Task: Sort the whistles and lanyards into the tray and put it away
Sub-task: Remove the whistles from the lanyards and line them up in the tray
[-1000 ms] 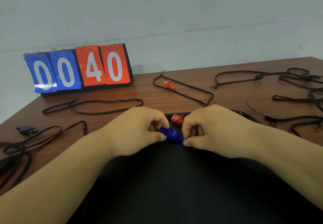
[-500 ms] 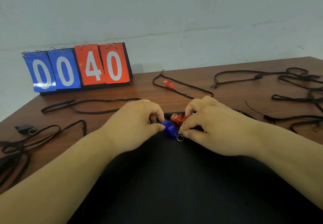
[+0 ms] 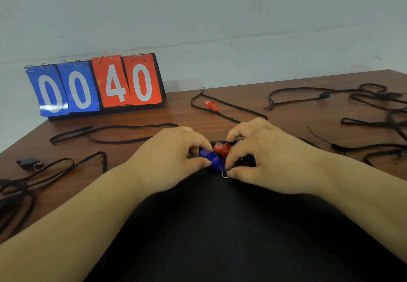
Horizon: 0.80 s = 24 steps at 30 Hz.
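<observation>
My left hand (image 3: 174, 156) pinches a blue whistle (image 3: 211, 160) by its body near the table's front middle. My right hand (image 3: 268, 156) pinches the small metal ring (image 3: 224, 174) at the whistle's end. Just behind them a red whistle (image 3: 222, 148) lies against a dark rim, and another ring (image 3: 245, 160) shows under my right fingers. A second red whistle (image 3: 211, 105) lies farther back inside a black lanyard loop (image 3: 231, 107). A black whistle with a ring (image 3: 29, 163) lies at the left edge. Whether the dark rim is the tray I cannot tell.
A flip scoreboard (image 3: 97, 85) reading 00 40 stands at the back left. Black lanyards lie on the wooden table (image 3: 176, 114): one long lanyard loop (image 3: 110, 133) at left middle, a tangle (image 3: 374, 110) at right, more lanyards (image 3: 26, 185) at the left edge. Dark cloth (image 3: 220, 237) fills the foreground.
Both hands shifted slightly away from me with the blue whistle. The whistle turned so that its metal ring came out from between my right fingers and now shows.
</observation>
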Available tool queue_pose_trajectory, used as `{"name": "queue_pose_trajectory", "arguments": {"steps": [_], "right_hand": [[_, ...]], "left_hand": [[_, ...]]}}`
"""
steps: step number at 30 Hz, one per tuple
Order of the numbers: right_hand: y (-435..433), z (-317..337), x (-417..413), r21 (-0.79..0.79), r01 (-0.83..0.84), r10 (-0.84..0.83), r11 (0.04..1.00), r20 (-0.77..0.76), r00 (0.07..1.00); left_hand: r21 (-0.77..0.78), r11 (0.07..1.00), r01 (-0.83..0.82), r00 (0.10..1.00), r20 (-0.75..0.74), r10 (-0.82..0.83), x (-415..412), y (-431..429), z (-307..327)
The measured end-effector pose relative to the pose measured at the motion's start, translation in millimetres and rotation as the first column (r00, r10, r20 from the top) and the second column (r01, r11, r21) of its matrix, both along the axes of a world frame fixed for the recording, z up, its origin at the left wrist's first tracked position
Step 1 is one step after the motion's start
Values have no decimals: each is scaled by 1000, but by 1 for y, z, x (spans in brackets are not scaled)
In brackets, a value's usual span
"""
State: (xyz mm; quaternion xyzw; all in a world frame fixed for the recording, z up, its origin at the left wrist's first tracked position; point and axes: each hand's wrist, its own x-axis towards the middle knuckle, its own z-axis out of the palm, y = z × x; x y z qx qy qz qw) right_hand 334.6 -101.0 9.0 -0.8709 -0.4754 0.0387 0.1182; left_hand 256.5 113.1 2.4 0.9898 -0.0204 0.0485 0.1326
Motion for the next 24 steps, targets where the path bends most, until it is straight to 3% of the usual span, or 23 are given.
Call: {"name": "queue_pose_trajectory", "arguments": {"steps": [9,16,24], "right_hand": [[1,-1,6,-63,21,-22,998,-23,999],[2,1,6,29,30,-31,999,12,999],[4,-2,7,-70,6,-7,998,-15,1000]], "left_hand": [[57,994,-91,996,9,90,9,-5,-4],[45,993,-112,993,40,110,10,-4,-6],[23,991,-132,990,59,131,10,-4,-6]]}}
